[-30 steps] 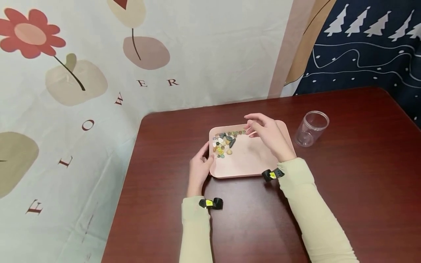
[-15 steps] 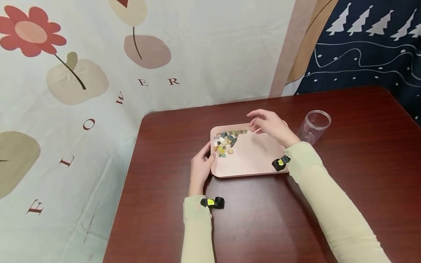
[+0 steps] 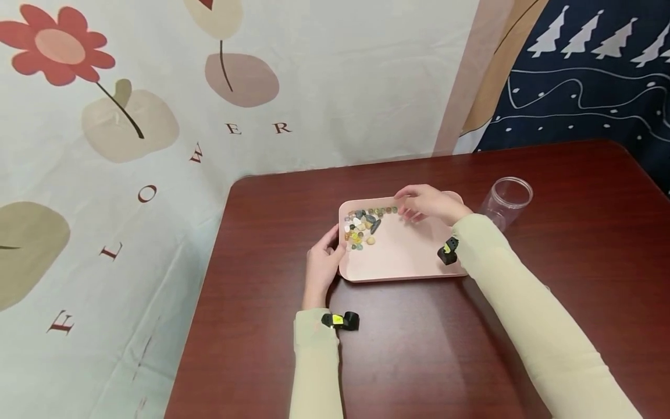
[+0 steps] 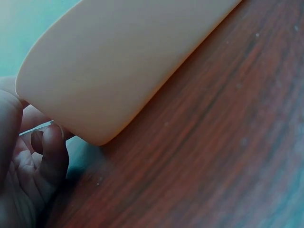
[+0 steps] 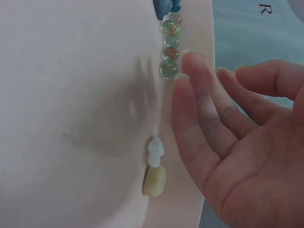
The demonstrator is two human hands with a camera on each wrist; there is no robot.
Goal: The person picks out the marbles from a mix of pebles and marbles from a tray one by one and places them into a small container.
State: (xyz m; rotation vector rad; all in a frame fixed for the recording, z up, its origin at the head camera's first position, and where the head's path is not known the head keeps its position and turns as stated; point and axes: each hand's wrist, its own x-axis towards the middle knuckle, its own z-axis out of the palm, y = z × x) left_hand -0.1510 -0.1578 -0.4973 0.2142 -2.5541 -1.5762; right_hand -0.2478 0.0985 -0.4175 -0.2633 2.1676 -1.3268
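Observation:
A pink tray (image 3: 403,259) with rounded corners lies on the table. My left hand (image 3: 320,267) grips its left side, thumb at the rim; in the left wrist view the fingers (image 4: 53,152) curl by the tray's underside. Along the back wall runs a row of clear glass marbles (image 5: 168,69) with coloured swirls. My right hand (image 3: 430,202) hovers at that wall with relaxed fingers, two fingertips beside the last marble in the row. Farther along the wall, a white pebble (image 5: 155,152) and a yellowish pebble (image 5: 155,181) lie end to end, partly hidden by my hand in the head view.
Mixed pebbles and marbles, including a dark long pebble (image 3: 376,226), cluster at the tray's left end. A clear plastic jar (image 3: 506,203) stands right of the tray, partly behind my right sleeve. A patterned cloth (image 3: 335,87) hangs behind the dark red table (image 3: 251,279).
My right wrist has swung to the right and forward, and the fingers have come down at the tray's back wall. My left hand keeps its grip; the view has shifted slightly.

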